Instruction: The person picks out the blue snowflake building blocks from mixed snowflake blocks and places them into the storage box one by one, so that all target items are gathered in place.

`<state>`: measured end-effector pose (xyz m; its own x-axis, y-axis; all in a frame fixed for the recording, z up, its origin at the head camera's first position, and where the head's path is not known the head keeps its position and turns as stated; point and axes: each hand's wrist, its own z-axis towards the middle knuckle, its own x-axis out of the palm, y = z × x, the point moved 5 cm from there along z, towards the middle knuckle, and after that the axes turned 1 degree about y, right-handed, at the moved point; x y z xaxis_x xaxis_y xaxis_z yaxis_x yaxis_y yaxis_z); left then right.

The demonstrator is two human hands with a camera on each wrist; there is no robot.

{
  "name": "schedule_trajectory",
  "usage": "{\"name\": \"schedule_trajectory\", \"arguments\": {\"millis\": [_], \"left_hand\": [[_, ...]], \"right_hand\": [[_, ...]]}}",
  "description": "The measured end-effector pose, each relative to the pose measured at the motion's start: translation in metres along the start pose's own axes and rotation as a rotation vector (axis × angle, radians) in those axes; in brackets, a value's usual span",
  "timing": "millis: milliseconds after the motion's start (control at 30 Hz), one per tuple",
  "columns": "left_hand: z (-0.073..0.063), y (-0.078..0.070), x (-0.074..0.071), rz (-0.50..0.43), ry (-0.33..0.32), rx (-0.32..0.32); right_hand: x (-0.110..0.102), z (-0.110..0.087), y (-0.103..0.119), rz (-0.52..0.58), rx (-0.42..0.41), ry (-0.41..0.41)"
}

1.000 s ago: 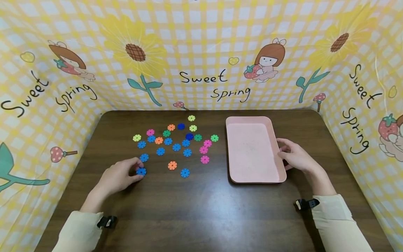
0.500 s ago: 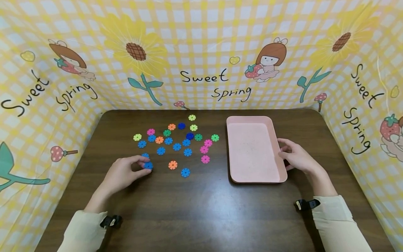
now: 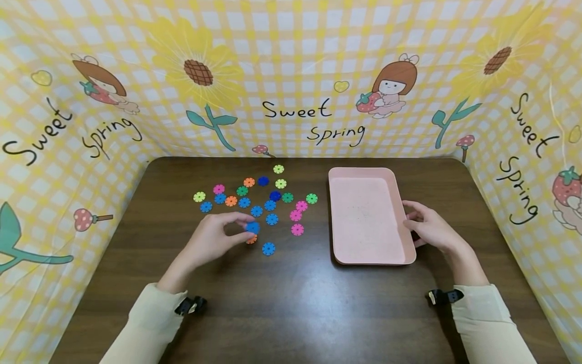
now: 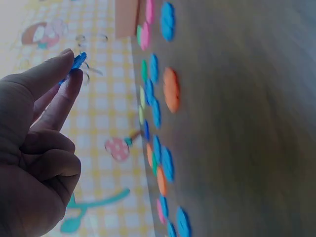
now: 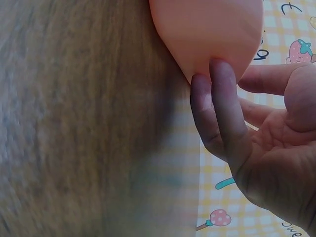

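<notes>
My left hand pinches a blue notched plastic disc between thumb and fingers. In the left wrist view, this disc shows edge-on at the fingertips, raised above the table. Below it in the head view, an orange disc is partly covered. Another blue disc lies just to the right. At the right, my right hand holds the right side of a pink tray. In the right wrist view, fingers press against the outer wall, with the thumb by the rim.
Several flower-shaped discs in blue, green, pink, orange and yellow lie flat and spread over the table's left half. A printed checked cloth stands round the back and sides of the brown table.
My left hand has lifted the blue disc from the table's left and carried it rightward, over the orange disc. The right hand and the tray have stayed in place.
</notes>
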<state>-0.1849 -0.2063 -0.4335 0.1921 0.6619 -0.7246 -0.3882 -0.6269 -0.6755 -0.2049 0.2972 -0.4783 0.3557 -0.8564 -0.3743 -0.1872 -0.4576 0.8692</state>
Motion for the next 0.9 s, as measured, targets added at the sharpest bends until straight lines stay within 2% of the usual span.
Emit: {"name": "schedule_trajectory", "arguments": {"millis": [300, 500, 767, 900], "left_hand": [[0.039, -0.041, 0.034, -0.074, 0.067, 0.072], [0.062, -0.065, 0.069, -0.109, 0.105, 0.144], [0.088, -0.092, 0.119, -0.136, 0.231, 0.178], [0.099, -0.102, 0.140, -0.104, 0.287, 0.194]], "right_hand": [[-0.002, -0.002, 0.001, 0.004, -0.005, -0.005], [-0.001, -0.002, 0.001, 0.014, -0.004, -0.006], [0.001, -0.001, 0.000, 0.026, 0.004, -0.005], [0.001, -0.001, -0.001, 0.040, 0.008, -0.006]]}}
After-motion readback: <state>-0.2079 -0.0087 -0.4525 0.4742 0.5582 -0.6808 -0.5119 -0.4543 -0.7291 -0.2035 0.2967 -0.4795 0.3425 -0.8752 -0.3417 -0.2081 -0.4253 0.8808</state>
